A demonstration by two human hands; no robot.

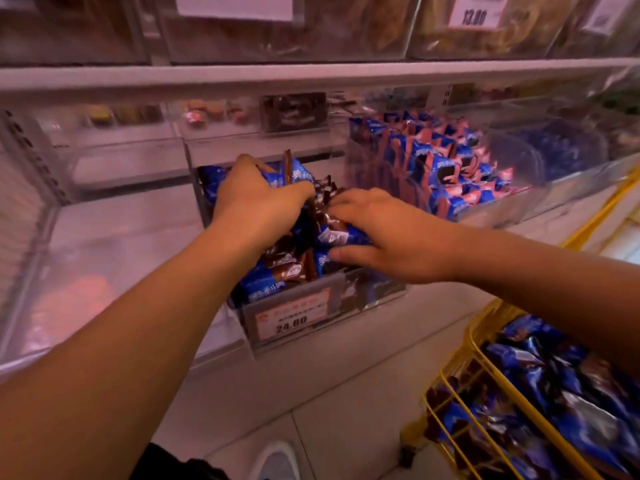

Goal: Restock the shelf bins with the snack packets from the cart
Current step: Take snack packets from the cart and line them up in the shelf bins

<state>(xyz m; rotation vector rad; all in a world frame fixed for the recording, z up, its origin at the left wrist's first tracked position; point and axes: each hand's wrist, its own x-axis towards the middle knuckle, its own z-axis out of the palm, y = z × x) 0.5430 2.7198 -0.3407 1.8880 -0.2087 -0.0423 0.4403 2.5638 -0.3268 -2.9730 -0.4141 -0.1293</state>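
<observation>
Evidently both hands are packing the clear bin (221, 216): left hand (258, 197) fingers curl over blue packets (266, 282) beneath them, right hand (377, 233) pinches one, likely tidying; cart (512, 407) stock waits.

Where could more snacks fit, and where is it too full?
The clear bin left of the hands looks bare, bordered by the shelf upright and the middle bin. The middle bin is crowded: both hands, left and right, are among its packets. The right bin is packed with blue and pink packets.
</observation>
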